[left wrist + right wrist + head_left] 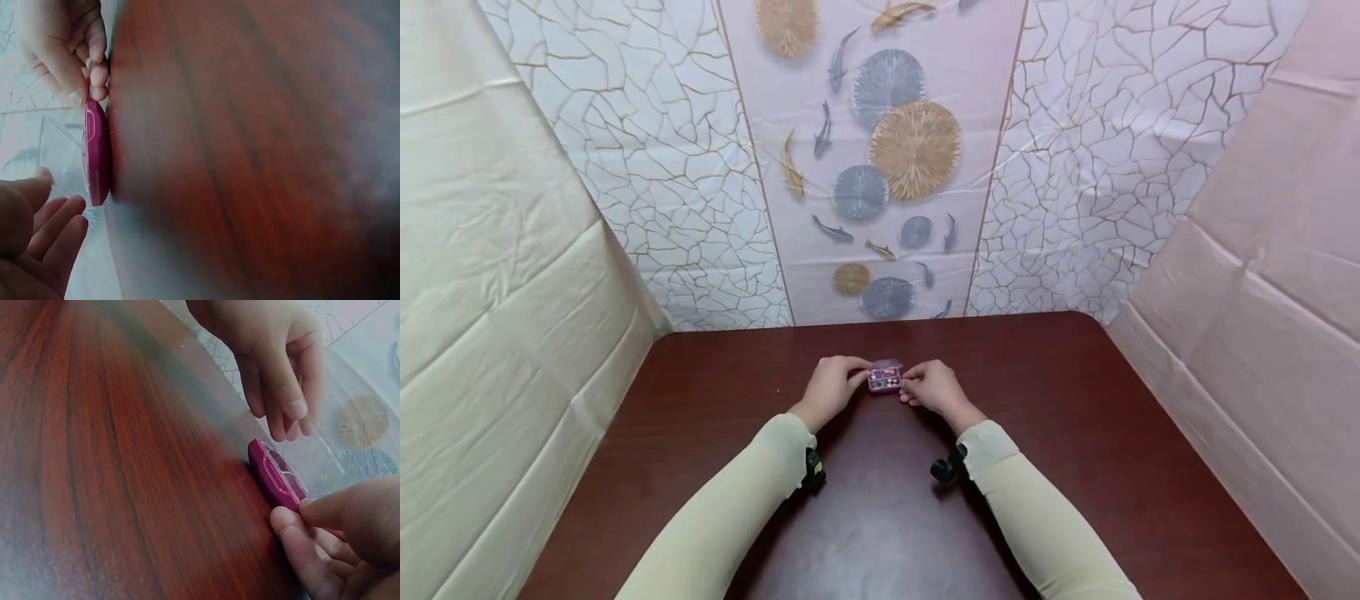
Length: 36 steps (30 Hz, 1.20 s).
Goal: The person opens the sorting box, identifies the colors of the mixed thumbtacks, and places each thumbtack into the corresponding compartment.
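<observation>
A small magenta compartment case [884, 381] lies on the table with its clear lid [62, 150] raised. Small, colourful pieces sit in its compartments, too small to make out. At the case's left side, my left hand [831, 387] pinches the edge of the lid between thumb and fingers. My right hand [934, 387] holds the right end of the magenta base [275, 478], thumb on top and fingers low at its side. In the left wrist view the base's side wall [98, 156] faces the camera, so its contents are hidden there.
The dark red-brown table [880, 500] extends around both arms. Behind its far edge hangs a patterned cloth [887, 250], with pale cloth walls [512, 292] on both sides. Black wrist cameras [949, 465] are strapped by the sleeves.
</observation>
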{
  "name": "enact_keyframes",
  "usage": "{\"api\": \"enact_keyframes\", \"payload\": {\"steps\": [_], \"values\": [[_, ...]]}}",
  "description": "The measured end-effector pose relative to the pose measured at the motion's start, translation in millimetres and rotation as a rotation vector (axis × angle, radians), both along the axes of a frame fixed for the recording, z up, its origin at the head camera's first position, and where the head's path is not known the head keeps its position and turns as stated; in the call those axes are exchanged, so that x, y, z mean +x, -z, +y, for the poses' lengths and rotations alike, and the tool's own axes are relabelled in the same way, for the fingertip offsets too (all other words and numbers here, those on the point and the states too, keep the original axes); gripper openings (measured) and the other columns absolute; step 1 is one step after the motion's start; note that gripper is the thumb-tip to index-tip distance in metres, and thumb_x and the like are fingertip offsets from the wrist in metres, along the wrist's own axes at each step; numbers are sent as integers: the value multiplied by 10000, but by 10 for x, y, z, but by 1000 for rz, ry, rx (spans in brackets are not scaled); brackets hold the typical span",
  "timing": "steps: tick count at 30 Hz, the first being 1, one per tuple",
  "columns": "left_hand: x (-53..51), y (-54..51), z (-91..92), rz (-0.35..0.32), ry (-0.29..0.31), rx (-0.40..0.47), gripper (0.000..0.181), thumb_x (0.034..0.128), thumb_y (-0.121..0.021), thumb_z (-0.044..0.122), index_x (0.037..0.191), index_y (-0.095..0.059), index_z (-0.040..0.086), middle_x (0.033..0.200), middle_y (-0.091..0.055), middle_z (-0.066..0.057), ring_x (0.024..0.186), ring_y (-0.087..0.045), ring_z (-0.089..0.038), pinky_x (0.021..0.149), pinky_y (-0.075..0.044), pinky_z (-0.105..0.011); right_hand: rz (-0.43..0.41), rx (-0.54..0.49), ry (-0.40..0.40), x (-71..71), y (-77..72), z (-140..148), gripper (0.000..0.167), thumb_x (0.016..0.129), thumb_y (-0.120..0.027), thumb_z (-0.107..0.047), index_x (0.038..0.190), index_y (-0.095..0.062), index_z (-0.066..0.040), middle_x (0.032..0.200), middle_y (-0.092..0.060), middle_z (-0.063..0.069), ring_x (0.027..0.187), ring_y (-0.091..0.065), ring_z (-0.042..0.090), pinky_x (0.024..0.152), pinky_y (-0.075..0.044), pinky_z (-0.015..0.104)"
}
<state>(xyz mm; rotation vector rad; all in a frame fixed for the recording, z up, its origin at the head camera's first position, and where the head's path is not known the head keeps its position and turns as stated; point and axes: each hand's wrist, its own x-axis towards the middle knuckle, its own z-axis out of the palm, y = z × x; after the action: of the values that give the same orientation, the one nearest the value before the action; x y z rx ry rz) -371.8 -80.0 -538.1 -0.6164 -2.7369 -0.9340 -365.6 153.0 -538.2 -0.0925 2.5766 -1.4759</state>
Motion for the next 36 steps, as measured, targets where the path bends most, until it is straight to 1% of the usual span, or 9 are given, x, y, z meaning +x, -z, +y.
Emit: {"api": "enact_keyframes", "payload": {"steps": [3,7,13,19,21,26,31,36], "values": [[22,2,31,6,14,-19,184,1057,-769,160,1214,-851,112,1176,-820,-35,1134,-768,-234,1000,-594,-449,1,-19,-10,-4,-6,32,187,1085,-693,-67,1188,-786,57,886,-804,107,780,-793,181,696,-643,317],[38,-12,64,9,13,-28,167,1033,-794,135,1183,-858,96,1141,-825,-44,1099,-777,-235,969,-609,-444,-1,-50,-22,-25,-14,58,198,1086,-677,-43,1212,-767,81,901,-807,136,800,-800,198,706,-645,319],[97,31,83,-14,10,-76,132,1005,-826,114,1129,-872,113,1112,-827,-26,1074,-777,-204,951,-617,-423,-40,-39,-34,7,10,82,215,1092,-670,-44,1245,-759,77,930,-808,114,817,-798,185,726,-648,327],[67,-12,90,26,-19,-80,89,989,-837,99,1065,-874,125,1096,-825,-37,1058,-778,-219,941,-620,-435,9,-45,-35,-42,-24,70,193,1080,-677,-24,1216,-767,79,924,-809,128,816,-801,198,720,-645,322],[66,-6,96,18,-27,-87,84,987,-841,102,1059,-874,130,1089,-826,-32,1050,-779,-216,939,-621,-433,2,-36,-38,-37,-33,69,193,1079,-679,-28,1216,-770,75,924,-809,125,815,-800,196,721,-645,322],[73,10,118,-30,-44,-110,91,983,-850,121,1069,-876,138,1078,-827,-19,1035,-773,-204,942,-619,-432,-26,-26,-48,-26,-32,73,210,1077,-684,-40,1240,-767,66,946,-808,122,835,-800,196,740,-647,332],[47,5,148,-38,-55,-118,97,984,-852,133,1077,-876,140,1085,-826,-22,1055,-770,-205,956,-614,-432,-10,-26,-43,-43,-35,85,212,1077,-679,-37,1240,-767,66,953,-806,128,845,-800,212,745,-648,344],[73,29,154,-53,-69,-134,101,978,-864,153,1079,-872,145,1063,-819,-6,1013,-758,-182,937,-618,-423,-31,-2,-59,-29,-28,103,228,1093,-673,-79,1257,-772,45,981,-807,111,849,-795,192,750,-648,342]]}}
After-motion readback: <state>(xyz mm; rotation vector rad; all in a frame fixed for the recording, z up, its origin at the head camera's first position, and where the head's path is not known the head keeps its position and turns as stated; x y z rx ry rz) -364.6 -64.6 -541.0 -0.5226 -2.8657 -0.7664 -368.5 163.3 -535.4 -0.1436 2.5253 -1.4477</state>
